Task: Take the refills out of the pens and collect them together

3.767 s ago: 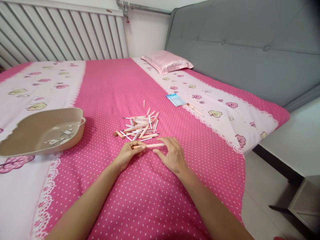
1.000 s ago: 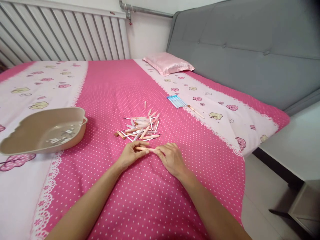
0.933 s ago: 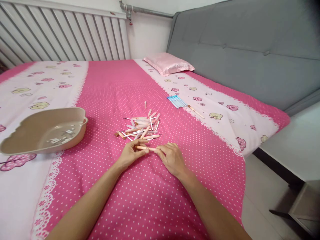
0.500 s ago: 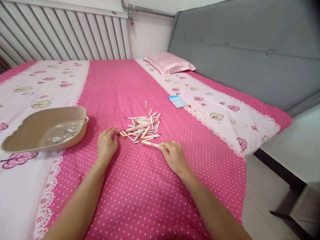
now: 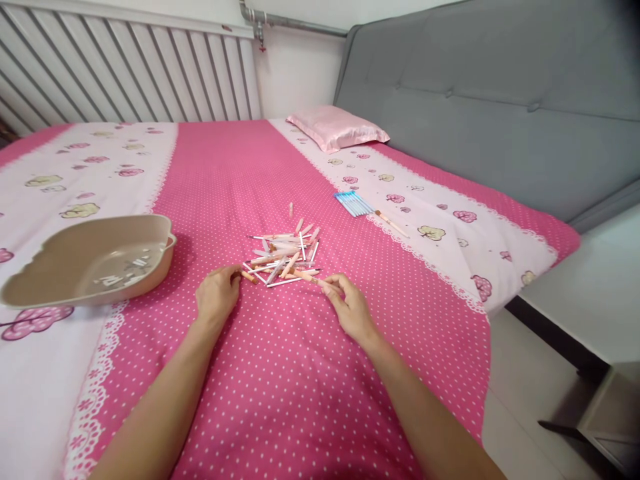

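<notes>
Both bare forearms reached forward, converging slightly. The left hand (image 5: pixel 216 295) lay palm down, fingers loosely curled, fingertips pinched together at the front. The right hand (image 5: pixel 350 308) rested knuckles up, thumb and forefinger closed in a pinch.
</notes>
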`<action>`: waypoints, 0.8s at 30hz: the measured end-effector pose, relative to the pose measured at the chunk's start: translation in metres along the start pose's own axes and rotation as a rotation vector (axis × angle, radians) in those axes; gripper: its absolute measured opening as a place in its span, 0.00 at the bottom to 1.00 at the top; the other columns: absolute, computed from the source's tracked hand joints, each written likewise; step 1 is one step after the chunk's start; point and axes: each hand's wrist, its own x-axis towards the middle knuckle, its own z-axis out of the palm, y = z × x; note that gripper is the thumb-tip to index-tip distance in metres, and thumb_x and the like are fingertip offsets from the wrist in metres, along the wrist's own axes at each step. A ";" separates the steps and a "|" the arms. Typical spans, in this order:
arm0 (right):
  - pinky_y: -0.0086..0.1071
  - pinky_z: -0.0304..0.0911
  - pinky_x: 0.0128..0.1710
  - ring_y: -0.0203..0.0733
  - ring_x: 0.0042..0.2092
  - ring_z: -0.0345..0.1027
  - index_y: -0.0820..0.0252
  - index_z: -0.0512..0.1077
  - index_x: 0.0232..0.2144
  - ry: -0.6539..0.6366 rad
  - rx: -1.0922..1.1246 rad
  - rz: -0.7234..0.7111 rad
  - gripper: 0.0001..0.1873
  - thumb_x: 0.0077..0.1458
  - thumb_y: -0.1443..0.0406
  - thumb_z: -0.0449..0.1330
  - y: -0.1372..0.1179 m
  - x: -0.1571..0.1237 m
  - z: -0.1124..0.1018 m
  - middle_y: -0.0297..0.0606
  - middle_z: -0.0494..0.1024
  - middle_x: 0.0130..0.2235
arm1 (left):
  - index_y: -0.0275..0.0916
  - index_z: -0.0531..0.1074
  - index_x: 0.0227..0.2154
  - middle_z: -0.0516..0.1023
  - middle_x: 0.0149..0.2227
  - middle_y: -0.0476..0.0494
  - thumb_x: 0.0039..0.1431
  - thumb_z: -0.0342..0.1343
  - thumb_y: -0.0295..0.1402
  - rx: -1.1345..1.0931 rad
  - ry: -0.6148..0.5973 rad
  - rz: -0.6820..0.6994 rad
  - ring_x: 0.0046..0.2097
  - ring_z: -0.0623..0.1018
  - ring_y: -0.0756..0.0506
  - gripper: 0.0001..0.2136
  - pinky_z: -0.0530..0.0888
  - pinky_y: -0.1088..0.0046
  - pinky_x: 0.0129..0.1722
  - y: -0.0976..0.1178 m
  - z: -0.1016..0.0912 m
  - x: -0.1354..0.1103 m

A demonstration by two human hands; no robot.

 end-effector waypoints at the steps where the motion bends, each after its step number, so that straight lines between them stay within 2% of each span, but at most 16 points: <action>1: 0.33 0.59 0.39 0.41 0.40 0.68 0.57 0.66 0.37 -0.004 0.033 0.007 0.09 0.57 0.59 0.52 0.001 0.000 0.000 0.36 0.74 0.37 | 0.40 0.74 0.43 0.79 0.41 0.37 0.56 0.46 0.33 0.008 0.009 -0.008 0.41 0.77 0.35 0.16 0.70 0.65 0.33 0.001 -0.001 0.000; 3: 0.33 0.59 0.41 0.41 0.41 0.67 0.57 0.65 0.37 -0.018 0.111 0.017 0.09 0.57 0.59 0.52 0.002 0.000 0.001 0.36 0.73 0.38 | 0.40 0.74 0.42 0.79 0.41 0.38 0.56 0.46 0.33 -0.001 0.055 -0.019 0.41 0.77 0.36 0.15 0.70 0.66 0.32 0.001 -0.001 -0.001; 6: 0.33 0.59 0.44 0.40 0.43 0.66 0.56 0.64 0.37 -0.056 0.247 0.037 0.09 0.56 0.59 0.53 0.002 0.001 0.003 0.35 0.72 0.38 | 0.40 0.75 0.40 0.79 0.39 0.40 0.56 0.47 0.33 -0.073 0.196 -0.011 0.40 0.77 0.39 0.13 0.70 0.68 0.33 0.001 -0.001 -0.001; 9: 0.34 0.59 0.45 0.39 0.44 0.67 0.55 0.63 0.37 -0.091 0.361 0.054 0.09 0.55 0.58 0.55 0.000 0.001 0.004 0.34 0.72 0.39 | 0.38 0.75 0.37 0.80 0.36 0.42 0.57 0.48 0.33 -0.254 0.351 0.060 0.36 0.77 0.43 0.12 0.71 0.69 0.36 0.006 -0.001 -0.002; 11: 0.34 0.58 0.46 0.39 0.45 0.67 0.55 0.63 0.37 -0.112 0.420 0.055 0.09 0.55 0.58 0.55 -0.002 0.001 0.004 0.35 0.73 0.40 | 0.38 0.75 0.36 0.80 0.35 0.43 0.56 0.50 0.34 -0.415 0.396 0.118 0.33 0.77 0.46 0.11 0.72 0.71 0.36 0.014 -0.001 -0.006; 14: 0.34 0.58 0.46 0.39 0.44 0.67 0.55 0.63 0.37 -0.151 0.474 0.071 0.10 0.54 0.57 0.56 -0.004 0.000 0.004 0.35 0.75 0.39 | 0.38 0.75 0.35 0.80 0.34 0.45 0.54 0.53 0.35 -0.650 0.351 0.151 0.32 0.77 0.48 0.09 0.74 0.71 0.37 0.032 -0.001 -0.015; 19: 0.34 0.61 0.43 0.38 0.40 0.69 0.56 0.66 0.35 -0.191 0.487 0.146 0.14 0.51 0.54 0.58 -0.010 -0.002 0.004 0.35 0.75 0.35 | 0.36 0.75 0.34 0.79 0.39 0.40 0.49 0.60 0.37 -1.175 0.074 0.062 0.38 0.78 0.45 0.11 0.74 0.69 0.41 0.053 0.001 -0.024; 24: 0.33 0.62 0.44 0.38 0.39 0.70 0.58 0.68 0.34 -0.200 0.443 0.181 0.15 0.50 0.53 0.58 -0.010 -0.002 0.005 0.35 0.75 0.34 | 0.36 0.75 0.32 0.80 0.35 0.42 0.42 0.66 0.35 -1.425 0.030 -0.081 0.37 0.78 0.46 0.13 0.74 0.69 0.41 0.055 0.000 -0.023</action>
